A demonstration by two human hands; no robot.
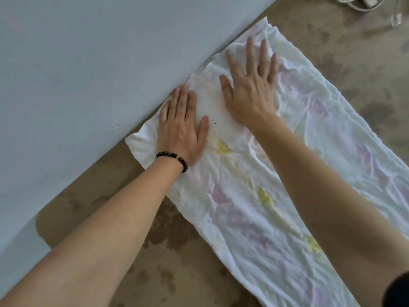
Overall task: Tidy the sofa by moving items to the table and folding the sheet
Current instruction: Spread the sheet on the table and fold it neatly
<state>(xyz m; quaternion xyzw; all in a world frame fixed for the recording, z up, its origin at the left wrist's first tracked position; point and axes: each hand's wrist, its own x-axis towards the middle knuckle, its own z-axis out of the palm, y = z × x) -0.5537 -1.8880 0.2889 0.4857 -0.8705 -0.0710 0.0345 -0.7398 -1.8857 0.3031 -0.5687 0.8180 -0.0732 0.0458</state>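
Left hand (181,127) and right hand (250,89) press flat, fingers straight, on the sheet (232,207) spread mid-frame across the brown surface (177,251); uneven pressure could drag creases and skew the fold.

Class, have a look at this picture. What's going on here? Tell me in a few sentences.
A person is smoothing a wrinkled white sheet that lies as a long strip on a brown surface. Both hands press flat on it with straight fingers. The left hand, with a bracelet at the wrist, is near the sheet's corner beside a pale panel. The right hand is a little further along. A white cable lies at the far edge.
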